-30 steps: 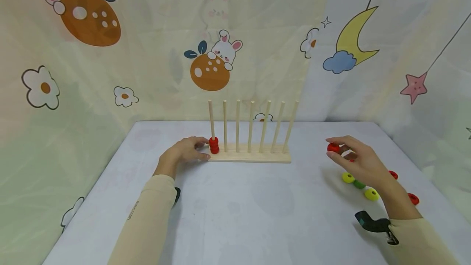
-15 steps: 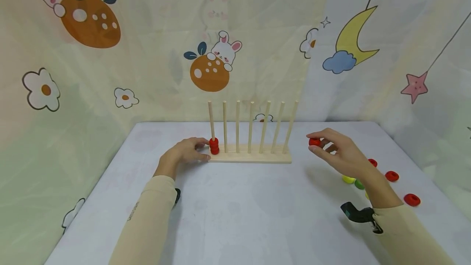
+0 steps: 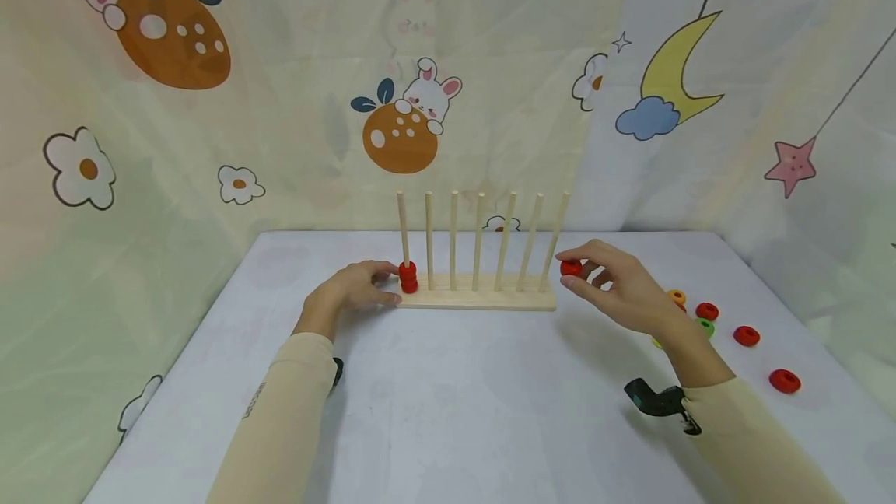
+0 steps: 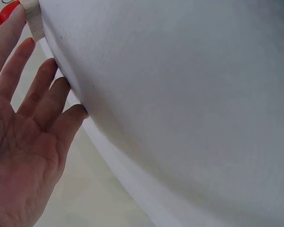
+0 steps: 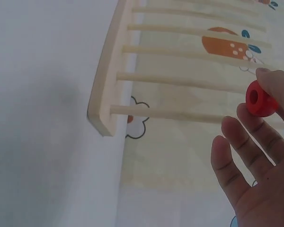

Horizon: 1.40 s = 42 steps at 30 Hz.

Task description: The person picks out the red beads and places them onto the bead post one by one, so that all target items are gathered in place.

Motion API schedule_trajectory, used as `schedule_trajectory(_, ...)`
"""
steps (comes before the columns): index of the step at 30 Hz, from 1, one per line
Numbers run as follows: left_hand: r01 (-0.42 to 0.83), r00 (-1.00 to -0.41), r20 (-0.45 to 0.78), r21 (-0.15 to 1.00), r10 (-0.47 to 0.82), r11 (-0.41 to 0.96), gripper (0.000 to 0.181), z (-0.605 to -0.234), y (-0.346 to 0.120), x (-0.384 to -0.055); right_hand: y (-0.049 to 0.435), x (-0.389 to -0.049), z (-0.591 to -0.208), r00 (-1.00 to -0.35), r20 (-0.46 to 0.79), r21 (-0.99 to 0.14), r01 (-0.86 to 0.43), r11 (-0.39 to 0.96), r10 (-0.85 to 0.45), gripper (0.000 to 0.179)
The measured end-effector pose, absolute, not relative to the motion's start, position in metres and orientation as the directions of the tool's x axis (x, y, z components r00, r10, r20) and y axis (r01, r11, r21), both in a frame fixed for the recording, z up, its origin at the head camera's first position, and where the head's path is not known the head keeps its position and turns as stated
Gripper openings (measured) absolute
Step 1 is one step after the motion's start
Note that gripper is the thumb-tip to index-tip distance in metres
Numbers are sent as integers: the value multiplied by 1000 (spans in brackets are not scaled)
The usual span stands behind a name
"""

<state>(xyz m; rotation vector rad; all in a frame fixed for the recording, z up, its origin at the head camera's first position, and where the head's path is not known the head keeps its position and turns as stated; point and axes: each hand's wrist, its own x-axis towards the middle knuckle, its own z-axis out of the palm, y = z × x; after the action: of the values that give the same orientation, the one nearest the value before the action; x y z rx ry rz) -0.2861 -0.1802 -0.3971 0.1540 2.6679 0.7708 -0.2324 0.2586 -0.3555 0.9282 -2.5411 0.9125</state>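
Observation:
A pale wooden peg rack (image 3: 483, 299) with a row of upright pegs stands near the back of the table. Red beads (image 3: 408, 278) are stacked low on its leftmost peg. My left hand (image 3: 350, 286) touches the rack's left end; in the left wrist view its fingers (image 4: 40, 90) are extended and spread beside the wood. Just beyond the rack's right end, my right hand (image 3: 619, 286) pinches a red bead (image 3: 570, 267) between thumb and fingertips. The right wrist view shows the hole in that bead (image 5: 254, 98) and the other fingers held loosely away from it.
Loose red beads (image 3: 785, 381), a green bead (image 3: 705, 327) and an orange bead (image 3: 676, 297) lie on the right of the white table (image 3: 455, 411), some partly hidden by the right arm. A printed cloth (image 3: 294, 99) hangs behind the table.
My right hand has carried the red bead leftward from above the loose beads to the rack's right end. The left hand and the rack have stayed in place.

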Motion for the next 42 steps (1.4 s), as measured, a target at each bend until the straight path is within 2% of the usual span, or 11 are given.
schedule_trajectory(14,10,-930,-303,542,207,840,62,-397,-181,-285,231,-241,-357,-748,476,-530,-664,528,-462,41)
schedule_trajectory(23,4,-932,-302,547,201,837,63,-397,-182,-286,214,-245,-355,-702,524,-538,-712,452,-482,41)
schedule_trajectory(33,29,-932,-290,540,218,841,62,-396,-180,-287,200,-250,-349,-693,522,-533,-720,445,-497,41)
schedule_trajectory(42,28,-931,-295,531,215,847,62,-397,-181,-286,178,-256,-349,-652,558,-553,-753,356,-513,39)
